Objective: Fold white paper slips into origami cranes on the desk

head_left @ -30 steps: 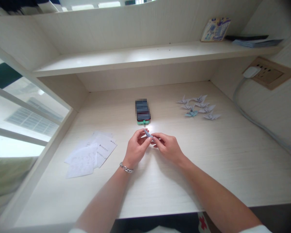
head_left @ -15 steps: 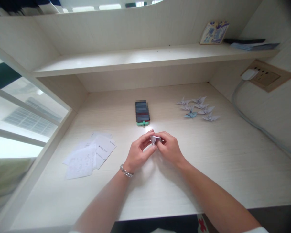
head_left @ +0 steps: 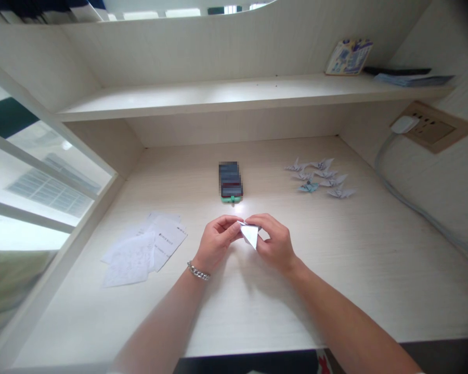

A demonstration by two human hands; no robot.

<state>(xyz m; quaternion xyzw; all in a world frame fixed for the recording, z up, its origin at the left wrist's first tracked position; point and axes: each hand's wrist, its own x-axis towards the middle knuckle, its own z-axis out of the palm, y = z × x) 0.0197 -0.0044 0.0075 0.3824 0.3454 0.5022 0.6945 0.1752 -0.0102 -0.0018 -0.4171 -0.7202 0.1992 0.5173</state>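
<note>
Between my two hands is a small piece of folded white paper (head_left: 250,235), one triangular flap facing me and pointing down. My left hand (head_left: 217,240) pinches its left corner between thumb and fingers; a chain bracelet is on that wrist. My right hand (head_left: 275,241) grips the paper's right side, with the thumb partly behind the flap. Both hands are over the middle of the desk (head_left: 234,317). Beyond them lies a phone (head_left: 230,181), its screen blurred, with a green edge at the near end.
Several folded paper cranes (head_left: 333,179), one of them a blue crane (head_left: 308,186), stand at the back right. Loose sheets of paper (head_left: 134,259) overlap on the left. A shelf (head_left: 218,96) spans the back. At right a cable (head_left: 409,200) runs down from the wall socket (head_left: 437,127).
The folded paper has turned or opened so that a broad triangular flap now faces me. My left hand has shifted slightly left, its fingers closer around the paper's corner.
</note>
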